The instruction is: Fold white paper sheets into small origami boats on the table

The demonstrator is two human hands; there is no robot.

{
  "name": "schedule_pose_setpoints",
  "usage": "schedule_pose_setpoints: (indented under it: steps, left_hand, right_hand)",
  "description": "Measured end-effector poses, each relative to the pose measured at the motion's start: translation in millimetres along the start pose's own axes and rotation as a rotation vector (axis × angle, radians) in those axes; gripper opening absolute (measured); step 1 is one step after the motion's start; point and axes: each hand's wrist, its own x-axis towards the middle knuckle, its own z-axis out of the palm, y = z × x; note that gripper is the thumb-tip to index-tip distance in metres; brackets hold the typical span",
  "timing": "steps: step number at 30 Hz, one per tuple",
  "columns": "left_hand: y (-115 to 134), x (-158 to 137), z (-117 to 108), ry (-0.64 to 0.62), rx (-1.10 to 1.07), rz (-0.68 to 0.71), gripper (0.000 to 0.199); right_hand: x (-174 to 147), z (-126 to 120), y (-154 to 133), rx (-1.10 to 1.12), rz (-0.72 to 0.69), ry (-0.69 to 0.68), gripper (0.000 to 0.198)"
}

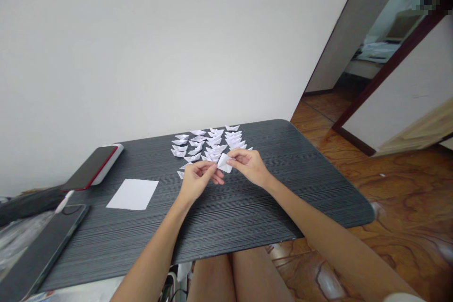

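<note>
A small piece of folded white paper (224, 164) is held up over the dark table, between my two hands. My right hand (250, 166) pinches its right side with thumb and fingers. At its left corner are the thumb and index finger of my left hand (201, 177), pressed together on it, while the other fingers are loosely extended below. Just behind my hands stand several folded white paper boats (214, 140) in rough rows. My left hand partly covers the nearest boats.
A flat square white sheet (133, 194) lies on the dark table (269, 219) to the left. Beyond it rests a dark tablet-like device with a red edge (92, 164). A phone with a white cable (53, 240) is at the near left. A wall (159, 47) borders the far edge.
</note>
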Motion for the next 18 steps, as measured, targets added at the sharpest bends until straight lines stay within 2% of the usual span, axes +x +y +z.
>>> schedule_pose_setpoints:
  steps: [6, 14, 18]
  left_hand:
    - [-1.3, -1.1, -2.9, -0.078, 0.139, 0.031, 0.021]
    - [-8.7, -2.4, -7.2, -0.055, 0.267, 0.202, 0.017]
    - [-9.1, -3.3, -8.5, -0.033, 0.404, 0.29, 0.016]
  right_hand:
    - [-1.2, 1.0, -1.5, -0.051, 0.002, -0.006, 0.012]
    - [-0.6, 1.2, -3.8, -0.053, 0.044, -0.033, 0.011]
    - [-1.3, 3.0, -3.5, -0.048, 0.038, -0.03, 0.009]
